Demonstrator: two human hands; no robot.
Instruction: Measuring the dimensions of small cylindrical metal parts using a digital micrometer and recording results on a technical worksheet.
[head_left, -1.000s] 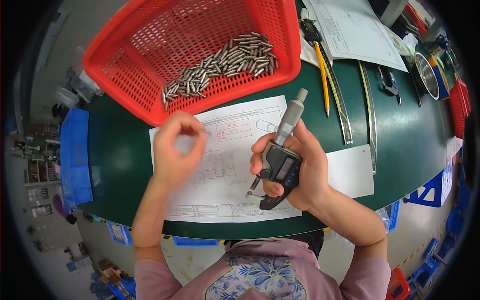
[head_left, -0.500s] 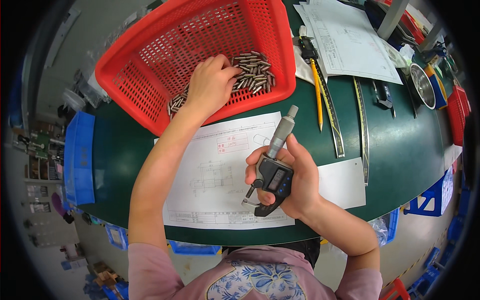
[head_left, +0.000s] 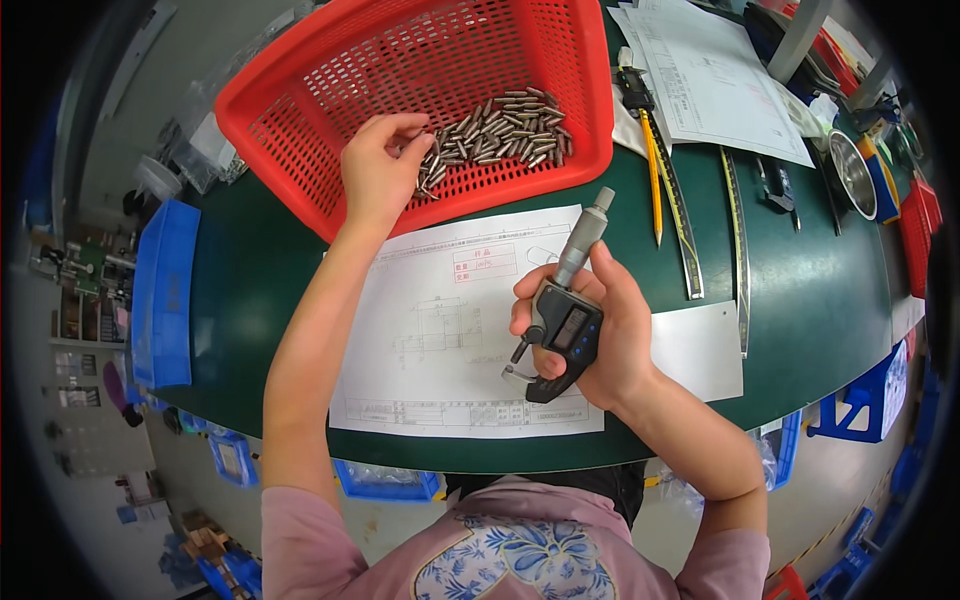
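Observation:
My right hand [head_left: 620, 330] is wrapped round a digital micrometer [head_left: 566, 335], grey and black with a small display. Its silver thimble points up and away, and its measuring jaws stand apart with nothing between them. Inside the red perforated basket [head_left: 262, 110], my left hand [head_left: 380, 175] is at the left edge of a pile of small metal pins [head_left: 515, 128]. Its fingers curl toward the thumb; whatever they may hold is too small or hidden to make out. Below the basket a printed drawing sheet [head_left: 400, 375] lies flat under the micrometer.
Right of the basket lie a digital caliper [head_left: 634, 90], a yellow pencil [head_left: 655, 190], two steel rulers [head_left: 737, 250] and stacked papers [head_left: 715, 90]. A metal bowl [head_left: 852, 175] stands farther right. One blue bin [head_left: 163, 295] is at the green table's [head_left: 250, 370] left edge.
My left hand has drawn back leftward from the pile, uncovering more pins. The micrometer stays in my right hand at much the same spot. The whole view has shifted slightly.

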